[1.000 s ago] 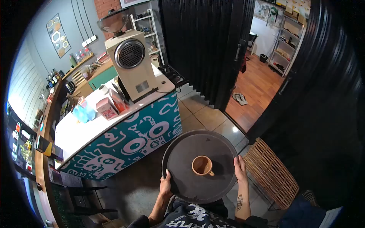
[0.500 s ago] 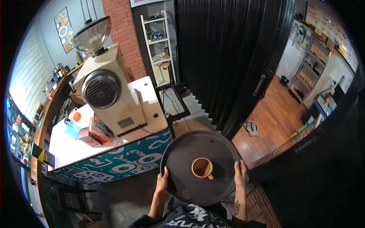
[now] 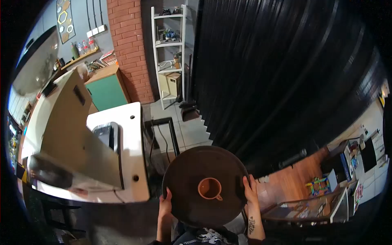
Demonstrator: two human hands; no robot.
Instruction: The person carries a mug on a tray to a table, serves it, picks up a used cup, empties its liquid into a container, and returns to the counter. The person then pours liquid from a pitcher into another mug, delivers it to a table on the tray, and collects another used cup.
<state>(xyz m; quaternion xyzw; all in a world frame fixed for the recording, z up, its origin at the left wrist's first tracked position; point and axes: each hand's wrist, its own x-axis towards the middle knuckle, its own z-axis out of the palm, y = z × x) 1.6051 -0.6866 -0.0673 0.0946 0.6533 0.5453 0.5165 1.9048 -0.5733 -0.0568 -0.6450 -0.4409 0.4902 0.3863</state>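
Observation:
A round dark brown serving tray (image 3: 183, 171) is held out in front of my body, roughly level. My left hand (image 3: 165, 204) grips its left rim, thumb over the top. On the opposite side, my right hand (image 3: 250, 191) grips the right rim the same way. The fingers beneath the tray are hidden. Near the tray's middle stands an orange-brown cup (image 3: 210, 188), upright, its small handle pointing to the lower right. Neither hand touches the cup.
A big cream coffee grinder (image 3: 75, 139) stands on a white-topped counter (image 3: 132, 163) at left. A black folding curtain or door (image 3: 269, 77) spans the right. Farther back are a white shelf rack (image 3: 168, 45) and a dustpan (image 3: 190, 112). A glass-topped case (image 3: 306, 210) sits lower right.
The view has moved forward past the counter, so the grinder now sits farther left and closer. The tray and cup travel along in both hands, with the grip unchanged.

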